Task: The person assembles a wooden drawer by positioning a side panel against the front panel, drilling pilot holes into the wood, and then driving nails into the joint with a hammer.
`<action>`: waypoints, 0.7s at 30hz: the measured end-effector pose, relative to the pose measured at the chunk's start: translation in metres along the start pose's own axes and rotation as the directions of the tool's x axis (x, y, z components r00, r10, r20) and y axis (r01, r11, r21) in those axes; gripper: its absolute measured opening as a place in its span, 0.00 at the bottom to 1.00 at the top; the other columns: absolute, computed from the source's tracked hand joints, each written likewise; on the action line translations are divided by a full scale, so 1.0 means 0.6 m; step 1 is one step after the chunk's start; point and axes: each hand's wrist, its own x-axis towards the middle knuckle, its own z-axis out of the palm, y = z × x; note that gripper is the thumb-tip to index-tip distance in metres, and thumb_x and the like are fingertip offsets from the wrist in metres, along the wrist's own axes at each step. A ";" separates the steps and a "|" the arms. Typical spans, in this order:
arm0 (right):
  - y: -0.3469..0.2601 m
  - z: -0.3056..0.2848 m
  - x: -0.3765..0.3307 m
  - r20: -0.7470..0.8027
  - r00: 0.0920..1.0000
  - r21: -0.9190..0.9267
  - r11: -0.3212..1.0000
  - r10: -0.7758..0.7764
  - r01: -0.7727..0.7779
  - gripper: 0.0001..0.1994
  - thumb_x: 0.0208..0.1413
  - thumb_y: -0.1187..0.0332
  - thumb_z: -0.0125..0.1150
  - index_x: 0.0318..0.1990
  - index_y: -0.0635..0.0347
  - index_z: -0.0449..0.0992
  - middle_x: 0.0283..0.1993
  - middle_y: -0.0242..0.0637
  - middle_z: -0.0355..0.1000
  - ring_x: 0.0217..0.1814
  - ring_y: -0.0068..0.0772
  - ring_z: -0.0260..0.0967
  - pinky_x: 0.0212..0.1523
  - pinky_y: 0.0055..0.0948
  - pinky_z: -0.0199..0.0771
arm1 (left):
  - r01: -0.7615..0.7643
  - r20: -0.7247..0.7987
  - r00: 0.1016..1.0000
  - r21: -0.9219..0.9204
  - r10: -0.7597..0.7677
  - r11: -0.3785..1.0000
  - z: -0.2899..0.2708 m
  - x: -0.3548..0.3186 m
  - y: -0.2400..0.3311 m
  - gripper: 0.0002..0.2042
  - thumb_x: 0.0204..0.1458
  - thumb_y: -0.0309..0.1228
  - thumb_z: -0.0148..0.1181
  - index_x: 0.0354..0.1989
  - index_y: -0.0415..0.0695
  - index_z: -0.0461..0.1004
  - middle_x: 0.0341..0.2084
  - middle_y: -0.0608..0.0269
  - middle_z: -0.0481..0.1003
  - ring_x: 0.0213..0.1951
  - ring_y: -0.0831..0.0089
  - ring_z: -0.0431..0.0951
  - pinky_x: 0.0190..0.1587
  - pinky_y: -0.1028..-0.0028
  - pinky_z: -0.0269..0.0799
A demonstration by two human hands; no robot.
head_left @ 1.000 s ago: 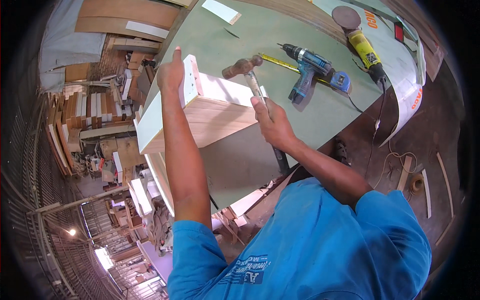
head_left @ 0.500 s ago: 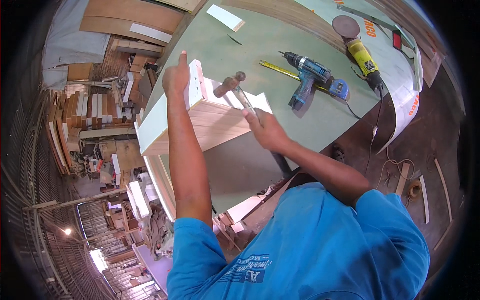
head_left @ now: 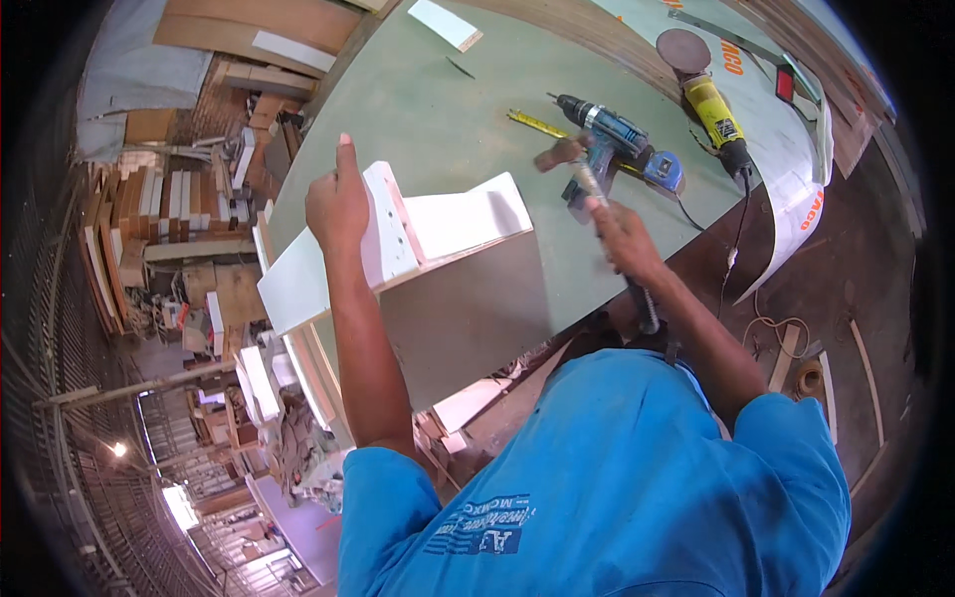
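My right hand (head_left: 629,239) is wrapped round the handle of a hammer (head_left: 563,153), its head raised to the right of a white wooden box-like assembly (head_left: 396,239). The hammer is apart from the assembly. My left hand (head_left: 338,204) grips the upright white board at the assembly's left side, one finger stretched upward. A row of small dark holes or fastener heads shows along that board's edge. To the right of it runs a white panel (head_left: 473,219) with a shaped outline. My left forearm hides part of the assembly.
On the green tabletop (head_left: 418,109) lie a blue cordless drill (head_left: 607,129), a tape measure (head_left: 662,169) and a white offcut (head_left: 445,25). A yellow angle grinder (head_left: 714,109), with its cord trailing off the edge, lies farther right. Stacked boards (head_left: 169,209) stand at left.
My right hand has swung the hammer right, away from the assembly. The assembly has tilted, so its wood-grained side is mostly out of sight; my left hand has moved down slightly with it.
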 end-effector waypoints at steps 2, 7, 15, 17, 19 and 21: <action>0.022 -0.036 -0.012 0.002 1.000 -0.039 0.999 0.024 -0.024 0.29 0.65 0.37 0.45 0.30 0.57 0.66 0.23 0.25 0.59 0.21 0.18 0.57 0.18 0.25 0.62 | 0.019 -0.034 0.999 -0.042 -0.020 0.999 -0.015 -0.059 -0.014 0.39 0.61 0.61 0.41 0.20 0.30 0.73 0.18 0.41 0.72 0.26 0.51 0.73 0.36 0.55 0.65; 0.097 -0.095 -0.018 0.054 0.998 -0.253 0.966 -0.044 0.056 0.29 0.66 0.42 0.47 0.30 0.63 0.68 0.23 0.31 0.60 0.26 0.26 0.56 0.28 0.33 0.61 | 0.028 -0.144 0.988 -0.189 -0.056 0.982 -0.024 -0.233 -0.070 0.31 0.64 0.47 0.49 0.15 0.31 0.65 0.09 0.50 0.64 0.16 0.64 0.62 0.24 0.60 0.55; 0.143 -0.114 -0.049 0.226 0.973 -0.345 0.931 -0.042 0.120 0.26 0.66 0.48 0.52 0.28 0.65 0.67 0.20 0.33 0.57 0.26 0.25 0.54 0.27 0.35 0.60 | -0.228 -0.417 0.899 -0.187 0.133 0.956 0.056 -0.434 -0.112 0.23 0.63 0.33 0.47 0.12 0.42 0.59 0.08 0.58 0.57 0.13 0.61 0.56 0.22 0.60 0.47; 0.143 -0.114 -0.052 0.254 0.967 -0.364 0.924 -0.020 0.115 0.25 0.66 0.48 0.53 0.29 0.65 0.68 0.20 0.33 0.57 0.26 0.25 0.55 0.27 0.34 0.60 | -0.220 -0.411 0.902 -0.169 0.134 0.961 0.084 -0.467 -0.123 0.22 0.62 0.33 0.47 0.13 0.43 0.58 0.10 0.58 0.56 0.14 0.61 0.55 0.23 0.60 0.46; 0.139 -0.116 -0.057 0.272 0.962 -0.383 0.917 -0.006 0.114 0.24 0.66 0.49 0.53 0.29 0.65 0.68 0.20 0.33 0.58 0.26 0.24 0.55 0.27 0.34 0.59 | -0.120 -0.274 0.959 -0.149 0.076 0.982 0.104 -0.497 -0.125 0.21 0.63 0.33 0.46 0.15 0.41 0.65 0.12 0.60 0.65 0.21 0.62 0.63 0.29 0.64 0.56; 0.131 -0.118 -0.063 0.294 0.956 -0.409 0.902 -0.010 0.136 0.23 0.65 0.50 0.54 0.29 0.64 0.69 0.21 0.33 0.58 0.26 0.24 0.55 0.27 0.34 0.60 | -0.135 -0.296 0.951 -0.134 0.090 0.982 0.131 -0.513 -0.127 0.21 0.64 0.34 0.45 0.15 0.42 0.62 0.12 0.60 0.62 0.20 0.62 0.62 0.27 0.63 0.53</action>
